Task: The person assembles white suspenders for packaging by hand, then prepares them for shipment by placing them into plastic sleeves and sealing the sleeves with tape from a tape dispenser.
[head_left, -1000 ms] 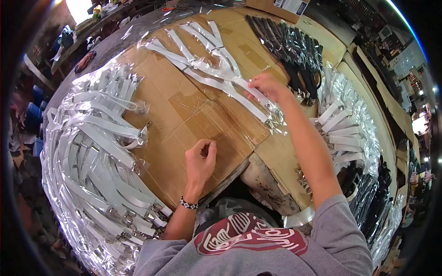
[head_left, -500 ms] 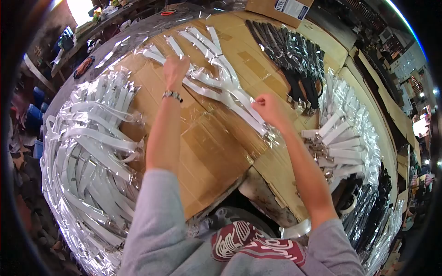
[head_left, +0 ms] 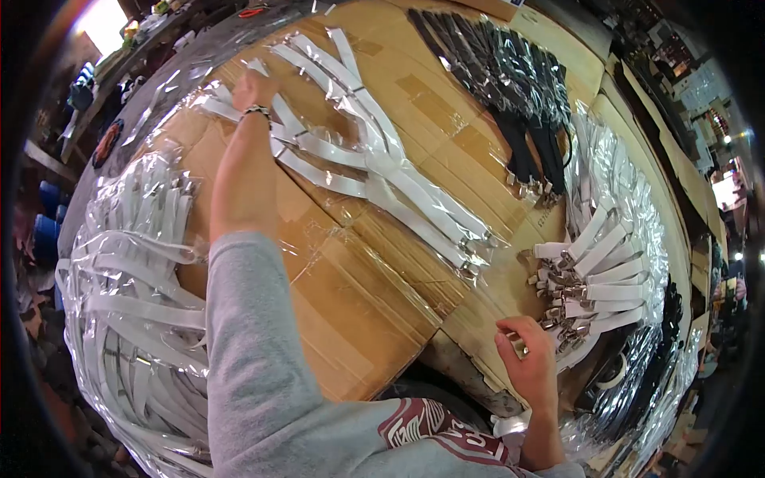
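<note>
White elastic suspenders (head_left: 386, 163) lie spread in an X on the cardboard, wrapped in clear plastic, with metal clips (head_left: 470, 253) at their lower right ends. My left hand (head_left: 253, 88) is closed over a strap at the suspenders' upper left end, its fingertips partly hidden. Well apart from them, my right hand (head_left: 527, 358) hovers near the front edge with its fingers curled. Something small and shiny shows between those fingers, too small to name. Close beside it are the clips of a fanned stack of white suspenders (head_left: 610, 267).
Black suspenders (head_left: 510, 88) in plastic lie at the back right. A large heap of wrapped white suspenders (head_left: 143, 311) covers the left side. Cardboard sheets (head_left: 358, 295) cover the table. More black packs (head_left: 637, 374) lie at the lower right.
My left hand has moved up and left with the strap end, and the suspenders lie more spread out. My right hand has left their clip end and come down toward my body.
</note>
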### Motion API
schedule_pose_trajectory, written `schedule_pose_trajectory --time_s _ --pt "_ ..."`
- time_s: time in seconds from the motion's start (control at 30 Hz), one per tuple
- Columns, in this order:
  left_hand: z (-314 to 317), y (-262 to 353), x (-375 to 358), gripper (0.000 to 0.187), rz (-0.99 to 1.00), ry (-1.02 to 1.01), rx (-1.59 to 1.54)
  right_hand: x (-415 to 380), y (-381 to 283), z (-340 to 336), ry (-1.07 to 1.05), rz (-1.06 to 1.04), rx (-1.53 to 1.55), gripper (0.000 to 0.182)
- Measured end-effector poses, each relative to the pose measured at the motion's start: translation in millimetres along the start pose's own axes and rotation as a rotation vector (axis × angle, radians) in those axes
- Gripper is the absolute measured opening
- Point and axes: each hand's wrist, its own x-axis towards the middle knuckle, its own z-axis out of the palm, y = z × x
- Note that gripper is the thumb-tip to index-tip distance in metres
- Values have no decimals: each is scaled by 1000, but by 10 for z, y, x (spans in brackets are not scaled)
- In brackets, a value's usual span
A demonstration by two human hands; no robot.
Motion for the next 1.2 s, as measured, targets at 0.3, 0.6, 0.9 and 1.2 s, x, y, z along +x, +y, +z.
schedule_pose_trajectory --time_s 0.3,0.6,0.9,1.2 --pt "-335 -544 71 45 38 154 58 29 -26 -20 96 25 -36 19" --pt "-610 -161 -1227 76 868 -181 10 9 -159 53 172 -90 -73 20" --pt "-361 -318 -1914 83 820 -234 104 -383 -61 -36 210 -66 -78 21" --pt "-552 91 -2276 82 928 -221 20 -711 -38 -23 222 -84 -52 20"
